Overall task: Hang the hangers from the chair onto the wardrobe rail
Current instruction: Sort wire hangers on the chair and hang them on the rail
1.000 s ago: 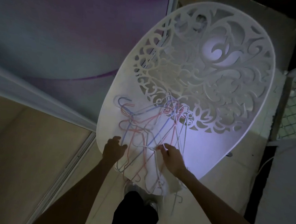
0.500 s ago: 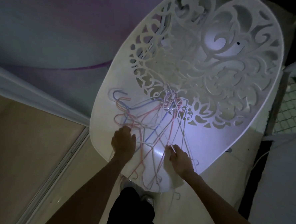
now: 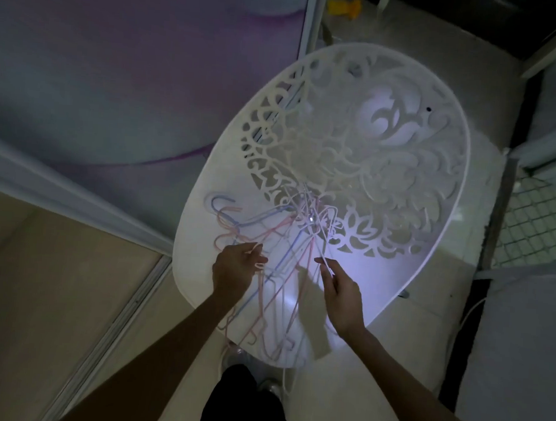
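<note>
A tangled pile of thin pink, blue and white hangers lies on the seat of a white chair with an ornate cut-out back. My left hand is over the pile's left side, its fingers curled round a pink hanger. My right hand is on the right side and pinches a white hanger wire between thumb and fingers. Some hanger ends stick out over the chair's front edge. No wardrobe rail is in view.
A sliding wardrobe door with a purple pattern stands at the left, its floor track running beside the chair. A wire mesh panel is at the right. A yellow object lies on the floor beyond the chair. The room is dim.
The view has pulled back from the chair. My left hand went from resting on the pile to curling round a pink hanger. My right hand lifted slightly with its white wire.
</note>
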A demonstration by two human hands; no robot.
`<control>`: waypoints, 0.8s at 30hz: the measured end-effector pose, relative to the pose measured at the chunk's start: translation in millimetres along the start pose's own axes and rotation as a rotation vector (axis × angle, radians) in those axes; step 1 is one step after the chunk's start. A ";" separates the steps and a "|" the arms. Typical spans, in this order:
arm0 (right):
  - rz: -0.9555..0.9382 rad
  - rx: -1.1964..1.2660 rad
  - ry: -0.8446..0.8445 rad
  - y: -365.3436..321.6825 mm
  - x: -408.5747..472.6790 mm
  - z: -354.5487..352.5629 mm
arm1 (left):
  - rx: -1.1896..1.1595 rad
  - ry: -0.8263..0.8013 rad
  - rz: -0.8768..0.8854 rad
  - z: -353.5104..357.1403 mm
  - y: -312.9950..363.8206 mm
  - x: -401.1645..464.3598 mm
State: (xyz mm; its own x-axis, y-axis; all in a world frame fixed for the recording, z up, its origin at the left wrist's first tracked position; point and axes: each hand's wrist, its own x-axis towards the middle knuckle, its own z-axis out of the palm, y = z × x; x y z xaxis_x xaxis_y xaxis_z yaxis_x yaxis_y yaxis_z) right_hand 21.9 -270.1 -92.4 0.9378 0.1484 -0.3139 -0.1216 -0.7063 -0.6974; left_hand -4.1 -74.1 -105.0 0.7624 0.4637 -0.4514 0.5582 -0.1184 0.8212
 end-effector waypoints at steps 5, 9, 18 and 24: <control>0.002 -0.028 -0.001 -35.7 18.2 -51.7 | 0.183 0.014 0.092 -13.6 57.1 -10.7; -0.001 -0.021 -0.051 -56.4 28.3 -83.2 | 0.155 -0.045 0.015 -33.3 73.8 5.9; 0.138 0.114 0.050 -36.9 28.5 -119.9 | -0.262 -0.025 -0.260 -82.9 68.4 10.8; 0.244 0.074 -0.070 -3.8 15.0 -96.1 | -0.364 0.023 -0.214 -80.1 40.9 15.9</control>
State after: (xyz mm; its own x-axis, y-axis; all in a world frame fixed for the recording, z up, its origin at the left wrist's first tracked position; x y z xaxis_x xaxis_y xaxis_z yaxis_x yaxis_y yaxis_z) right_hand 67.7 -331.8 -32.6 0.8533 0.0287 -0.5206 -0.3678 -0.6746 -0.6400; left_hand 4.7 -1.3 -50.6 0.6323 0.4639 -0.6204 0.5480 0.2982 0.7815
